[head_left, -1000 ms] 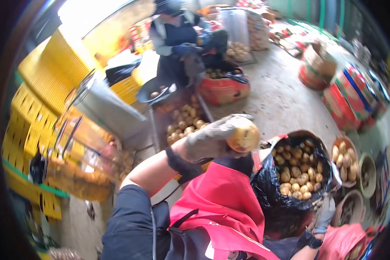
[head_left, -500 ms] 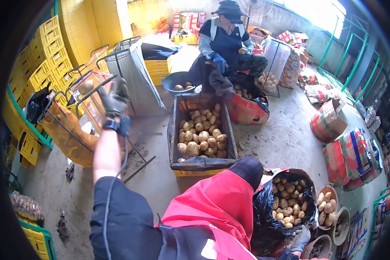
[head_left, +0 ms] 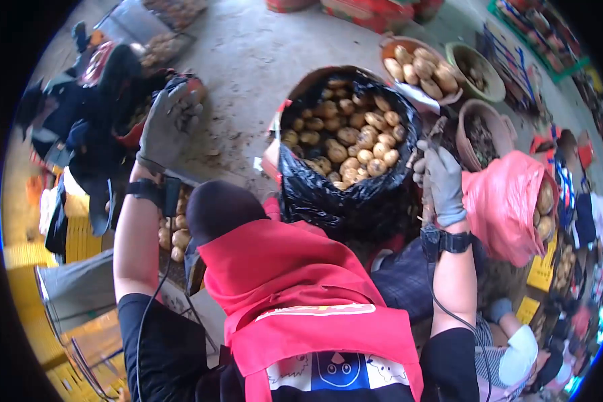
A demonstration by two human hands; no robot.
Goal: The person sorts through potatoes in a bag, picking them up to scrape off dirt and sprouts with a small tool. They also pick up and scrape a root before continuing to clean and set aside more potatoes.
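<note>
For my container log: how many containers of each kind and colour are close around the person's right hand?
Black-plastic-lined open container of potatoes: 1
Reddish-brown round tubs: 2
Pale green round tub: 1
Pink plastic bag: 1
Total: 5

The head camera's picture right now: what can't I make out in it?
All in the head view:
Depths of the black bag: hidden by the potatoes on top.
Most contents of the pink bag: covered by its plastic.
The potato pile beside the knee: partly hidden by the knee and left forearm.
Whether the right hand grips anything: its fingers hide the contact.
The other person at upper left: dim, blurred.
</note>
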